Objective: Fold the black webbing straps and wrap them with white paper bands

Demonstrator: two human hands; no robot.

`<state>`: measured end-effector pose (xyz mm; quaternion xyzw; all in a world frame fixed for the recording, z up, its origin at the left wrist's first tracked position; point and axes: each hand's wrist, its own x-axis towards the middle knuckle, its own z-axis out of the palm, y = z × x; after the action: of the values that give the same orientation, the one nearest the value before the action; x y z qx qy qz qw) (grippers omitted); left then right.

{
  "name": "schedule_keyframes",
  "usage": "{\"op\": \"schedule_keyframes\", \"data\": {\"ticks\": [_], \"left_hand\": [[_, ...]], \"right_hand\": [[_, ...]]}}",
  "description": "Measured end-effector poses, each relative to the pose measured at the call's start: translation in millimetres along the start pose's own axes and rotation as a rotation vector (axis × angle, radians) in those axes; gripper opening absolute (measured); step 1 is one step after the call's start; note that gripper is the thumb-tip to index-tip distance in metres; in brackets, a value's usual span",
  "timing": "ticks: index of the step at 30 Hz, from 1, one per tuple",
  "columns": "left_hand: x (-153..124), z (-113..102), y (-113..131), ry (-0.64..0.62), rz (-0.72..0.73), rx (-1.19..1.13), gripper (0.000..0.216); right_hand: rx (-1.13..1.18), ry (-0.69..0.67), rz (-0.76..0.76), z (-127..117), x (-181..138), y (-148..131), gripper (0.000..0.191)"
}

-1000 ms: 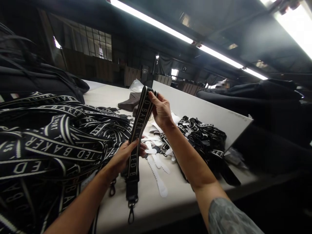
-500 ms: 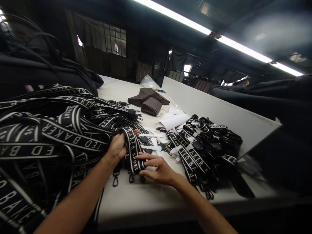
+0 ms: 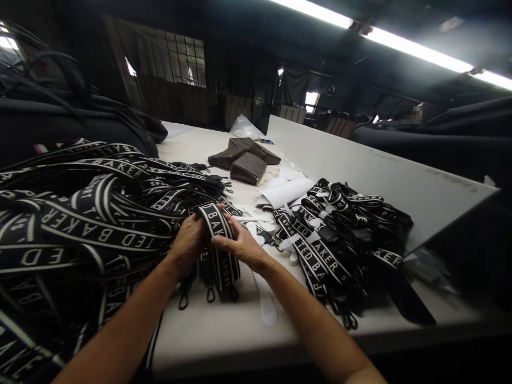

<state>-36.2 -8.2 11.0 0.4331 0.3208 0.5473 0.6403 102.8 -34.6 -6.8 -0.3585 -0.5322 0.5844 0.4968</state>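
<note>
A black webbing strap (image 3: 218,226) with white lettering and striped edges is bent over between my two hands. My left hand (image 3: 187,240) is closed on its left side, the fingertips partly hidden behind the webbing. My right hand (image 3: 245,245) pinches the right edge, thumb in front and fingers behind. Below, folded strap lengths hang down with black metal snap hooks (image 3: 183,300) at the table's front. A white paper strip (image 3: 267,306) extends below my right wrist; whether I hold it cannot be made out.
A large heap of loose straps (image 3: 100,229) covers the left. Bundled straps with white paper bands (image 3: 344,250) lie right, before a white upright board (image 3: 360,160). Behind are white paper sheets (image 3: 286,192), brown pouches (image 3: 248,168) and a clear plastic bag (image 3: 243,128).
My right hand has moved up and left along the strap and closed on its edge. The strap's lettered end now hangs lower, and a white strip shows below my right wrist.
</note>
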Motion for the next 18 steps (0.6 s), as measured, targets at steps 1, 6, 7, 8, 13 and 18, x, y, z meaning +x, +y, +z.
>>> {"op": "schedule_keyframes", "data": {"ticks": [1,6,7,8,13,18], "left_hand": [[-1.1,1.8,-0.3,0.000,0.003,0.008,0.044],[2.0,24.4,1.6,0.078,-0.103,-0.031,0.024],[5.5,30.3,2.7,0.111,-0.140,-0.072,0.023],[9.6,35.7,4.1,0.135,-0.170,-0.114,0.022],[25.8,43.4,9.8,0.024,-0.152,-0.052,0.026],[22.4,24.0,-7.1,-0.061,-0.065,0.239,0.043]], "right_hand": [[-0.035,-0.012,0.008,3.4,-2.0,4.9,0.077],[-0.036,-0.009,0.054,6.2,-9.0,27.1,0.045],[0.002,0.007,0.067,4.3,-8.7,28.1,0.044],[0.044,0.020,0.074,2.2,-8.3,27.6,0.045],[0.194,-0.121,0.125,-5.6,-13.8,11.8,0.045],[0.131,-0.031,0.117,-6.2,-20.9,8.3,0.043]]}}
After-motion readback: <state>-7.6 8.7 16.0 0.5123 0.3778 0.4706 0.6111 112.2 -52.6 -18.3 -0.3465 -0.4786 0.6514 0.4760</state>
